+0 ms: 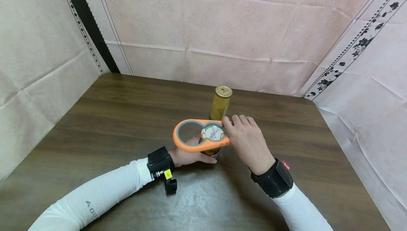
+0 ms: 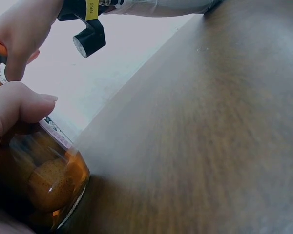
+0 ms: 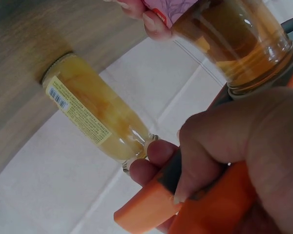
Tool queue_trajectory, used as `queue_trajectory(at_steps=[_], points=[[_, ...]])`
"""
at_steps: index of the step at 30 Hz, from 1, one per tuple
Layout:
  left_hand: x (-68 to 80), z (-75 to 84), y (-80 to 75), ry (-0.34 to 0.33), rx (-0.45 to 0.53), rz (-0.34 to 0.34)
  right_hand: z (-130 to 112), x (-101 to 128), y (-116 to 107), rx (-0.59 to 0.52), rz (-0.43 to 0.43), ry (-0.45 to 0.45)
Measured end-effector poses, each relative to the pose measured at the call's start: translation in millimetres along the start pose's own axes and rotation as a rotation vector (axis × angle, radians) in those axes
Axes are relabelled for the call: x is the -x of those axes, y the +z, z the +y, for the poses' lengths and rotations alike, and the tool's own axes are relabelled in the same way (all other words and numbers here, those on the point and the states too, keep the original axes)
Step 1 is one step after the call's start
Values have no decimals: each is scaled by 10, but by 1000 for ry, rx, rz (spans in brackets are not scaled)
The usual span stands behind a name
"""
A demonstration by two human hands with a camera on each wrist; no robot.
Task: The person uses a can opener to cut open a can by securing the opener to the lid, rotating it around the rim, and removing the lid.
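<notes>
1. Currently, a lidded jar [image 2: 51, 180] is gripped by the left hand [image 1: 187, 155], mid-table, on the near side of a tall yellow-filled jar [image 1: 220, 105].
2. An orange-and-grey opener [image 1: 203, 146] is held by the right hand [image 1: 249, 141]; its loop is set around the jar's top.
3. Head view only: the printed lid [image 1: 213, 133] is seen through the loop; the tall jar's gold cap [image 1: 224, 91] is shown from above.
4. Left wrist view: round brown contents are shown near the jar's base; whether the base touches the table [image 1: 111, 118] cannot be told.
5. Right wrist view: a barcode label [image 3: 78, 109] is shown on the tall jar; the opener's handles are seen squeezed nearly together, fingers curled round them.
6. Left hand is brought in from the left, thumb laid along the jar's near side, fingers wrapped behind.
7. Right forearm is angled in from near right, knuckles up; wristbands [image 1: 275, 181] are worn on both arms.
</notes>
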State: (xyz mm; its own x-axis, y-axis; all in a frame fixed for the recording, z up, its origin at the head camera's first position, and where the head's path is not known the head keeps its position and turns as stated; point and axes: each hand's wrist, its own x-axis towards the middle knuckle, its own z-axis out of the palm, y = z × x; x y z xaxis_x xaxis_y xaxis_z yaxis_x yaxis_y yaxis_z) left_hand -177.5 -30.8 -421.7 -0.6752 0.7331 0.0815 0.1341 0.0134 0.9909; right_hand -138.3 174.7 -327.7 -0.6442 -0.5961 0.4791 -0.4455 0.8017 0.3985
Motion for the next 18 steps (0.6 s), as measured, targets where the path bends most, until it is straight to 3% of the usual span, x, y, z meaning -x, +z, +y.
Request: queue_trajectory(at_steps=[7, 18], points=[[-3, 24, -4, 54, -15, -5, 21, -32, 21, 10, -4, -11], [-20, 14, -14, 54, -64, -16, 65, -51, 61, -33, -10, -28]])
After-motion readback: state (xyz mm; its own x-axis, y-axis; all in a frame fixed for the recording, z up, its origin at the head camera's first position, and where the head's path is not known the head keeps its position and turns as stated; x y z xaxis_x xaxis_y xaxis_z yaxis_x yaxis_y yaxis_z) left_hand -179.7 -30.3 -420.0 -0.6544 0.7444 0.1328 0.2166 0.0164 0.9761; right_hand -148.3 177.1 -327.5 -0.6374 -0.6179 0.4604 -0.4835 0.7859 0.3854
